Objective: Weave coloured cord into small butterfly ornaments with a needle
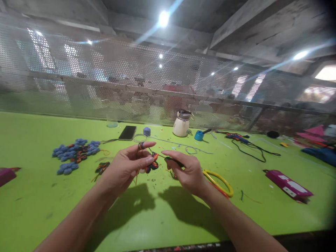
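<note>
My left hand pinches a small dark multicoloured crochet piece with orange and red stitches. Dark yarn loops round its raised index finger. In my right hand is a crochet hook with a dark green handle, its thin shaft reaching to the piece. Both hands are held above the green table, close together. To the left lie several blue crochet flowers in a cluster with dark multicoloured ones. Another dark multicoloured piece rests beside my left wrist.
Behind my hands stand a phone, a purple yarn ball, a cream jug and a blue pot. Rightward are a yellow ring, a corded glue gun and a magenta case. A perforated screen borders the green table.
</note>
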The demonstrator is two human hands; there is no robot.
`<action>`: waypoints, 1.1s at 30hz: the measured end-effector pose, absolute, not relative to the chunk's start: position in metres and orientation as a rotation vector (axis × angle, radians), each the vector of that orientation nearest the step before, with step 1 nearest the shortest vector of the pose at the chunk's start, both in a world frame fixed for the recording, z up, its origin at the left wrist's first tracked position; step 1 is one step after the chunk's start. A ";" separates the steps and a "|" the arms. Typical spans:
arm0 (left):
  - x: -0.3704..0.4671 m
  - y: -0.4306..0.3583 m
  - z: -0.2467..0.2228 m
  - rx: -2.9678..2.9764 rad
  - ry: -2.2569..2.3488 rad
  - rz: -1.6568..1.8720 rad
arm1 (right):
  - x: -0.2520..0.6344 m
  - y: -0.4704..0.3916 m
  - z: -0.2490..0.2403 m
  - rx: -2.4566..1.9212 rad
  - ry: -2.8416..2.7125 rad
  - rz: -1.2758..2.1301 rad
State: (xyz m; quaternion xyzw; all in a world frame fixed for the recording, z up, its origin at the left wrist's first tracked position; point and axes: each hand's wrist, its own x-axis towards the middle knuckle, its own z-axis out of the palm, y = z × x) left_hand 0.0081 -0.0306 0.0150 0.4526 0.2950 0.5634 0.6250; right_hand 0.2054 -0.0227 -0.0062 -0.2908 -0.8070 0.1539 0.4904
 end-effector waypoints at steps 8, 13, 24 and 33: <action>0.002 -0.031 0.017 1.127 0.752 1.244 | 0.221 -0.017 0.003 -0.610 -2.188 0.020; 0.001 -0.032 0.017 1.117 0.780 1.242 | 0.226 -0.018 0.008 -0.635 -2.239 -0.006; -0.001 -0.029 0.013 1.135 0.762 1.258 | 0.224 -0.022 0.013 -0.603 -2.121 0.363; 0.002 -0.026 0.013 1.139 0.720 1.205 | 0.219 -0.021 0.005 -0.668 -1.948 0.764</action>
